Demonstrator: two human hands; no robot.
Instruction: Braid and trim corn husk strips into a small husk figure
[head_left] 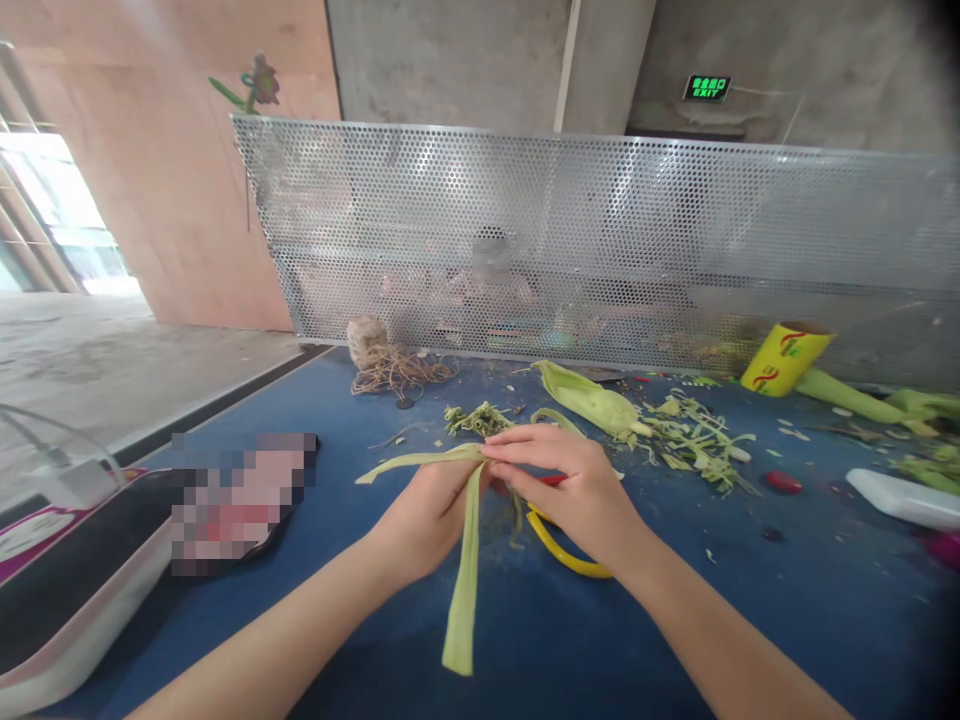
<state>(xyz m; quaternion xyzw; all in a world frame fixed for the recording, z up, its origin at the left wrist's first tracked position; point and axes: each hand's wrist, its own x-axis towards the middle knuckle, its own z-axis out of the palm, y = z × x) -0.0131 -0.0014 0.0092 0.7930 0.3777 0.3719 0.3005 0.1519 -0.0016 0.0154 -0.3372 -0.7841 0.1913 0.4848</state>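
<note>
Both of my hands meet above the middle of the blue table (360, 650). My left hand (431, 510) is closed around pale green corn husk strips (466, 570); one hangs down in front, and another sticks out to the left. The fingertips of my right hand (562, 480) pinch the same strips where they cross. Just under my right hand lies a yellow curved handle (566, 560) with a bit of red beside it, partly covered. Beyond the hands rests a corn husk (592, 400), near a small heap of shredded green bits (480, 418).
Shredded husk (694, 435) lies at right, near a yellow roll (786, 358) and a white object (907, 498). A tangle of twine (401, 370) sits far left of centre. A phone-like blurred object (247, 500) and a tray (90, 600) are at left. A perforated metal screen (585, 240) stands behind.
</note>
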